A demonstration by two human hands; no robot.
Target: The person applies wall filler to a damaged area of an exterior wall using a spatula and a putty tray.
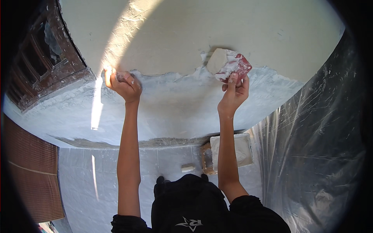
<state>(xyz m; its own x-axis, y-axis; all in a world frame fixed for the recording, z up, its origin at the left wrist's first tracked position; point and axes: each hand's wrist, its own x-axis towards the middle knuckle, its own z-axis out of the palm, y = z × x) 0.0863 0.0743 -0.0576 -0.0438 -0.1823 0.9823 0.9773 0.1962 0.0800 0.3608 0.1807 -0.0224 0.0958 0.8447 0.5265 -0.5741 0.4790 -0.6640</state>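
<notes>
A wall (182, 42) rises in front of me, cream plaster above and whitish-blue paint below, with a ragged edge of wet putty between them. My right hand (235, 91) grips a red putty scraper (243, 66) by its lower edge. White putty is smeared over the scraper, and a thick lump of it lies on the left side. Farther left, my left hand (124, 86) is raised close to the wall with its fingers curled in. What those fingers hold, if anything, is too unclear to name.
A brown wooden window frame (50, 73) is at the left, above a rolled-out brown blind (31, 171). On the tiled floor (105, 182) stand a tub of white putty (243, 149) and a small wooden frame (207, 159). Clear plastic sheeting (314, 155) hangs at the right.
</notes>
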